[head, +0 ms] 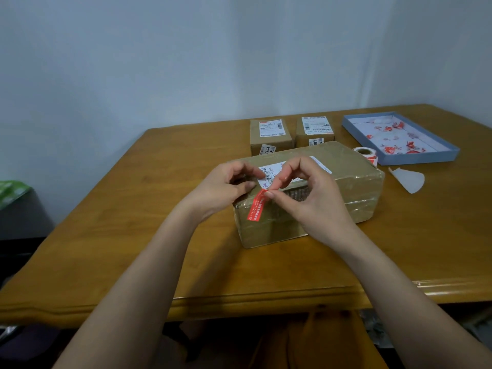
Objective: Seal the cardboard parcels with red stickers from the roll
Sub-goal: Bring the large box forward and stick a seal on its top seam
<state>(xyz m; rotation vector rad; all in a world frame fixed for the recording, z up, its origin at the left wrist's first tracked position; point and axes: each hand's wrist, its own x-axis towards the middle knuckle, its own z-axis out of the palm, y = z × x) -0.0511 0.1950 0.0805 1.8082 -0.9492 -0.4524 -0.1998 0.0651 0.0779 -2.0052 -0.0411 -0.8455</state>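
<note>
Red sticker (pixel 257 205) half stuck on the middle box (pixel 332 182); right hand (pixel 306 193) pinches its top, left hand (pixel 226 186) curls on the box. Two small boxes (pixel 270 134) upper middle look unsealed.

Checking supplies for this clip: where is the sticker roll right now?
In the head view the sticker roll stands on the table right of centre, between the big parcel's far right corner and the blue tray.

Right hand (pixel 306 193) pinches red sticker (pixel 256 206) at parcel (pixel 346 182) edge; left hand (pixel 226 185) steadies parcel.
</note>
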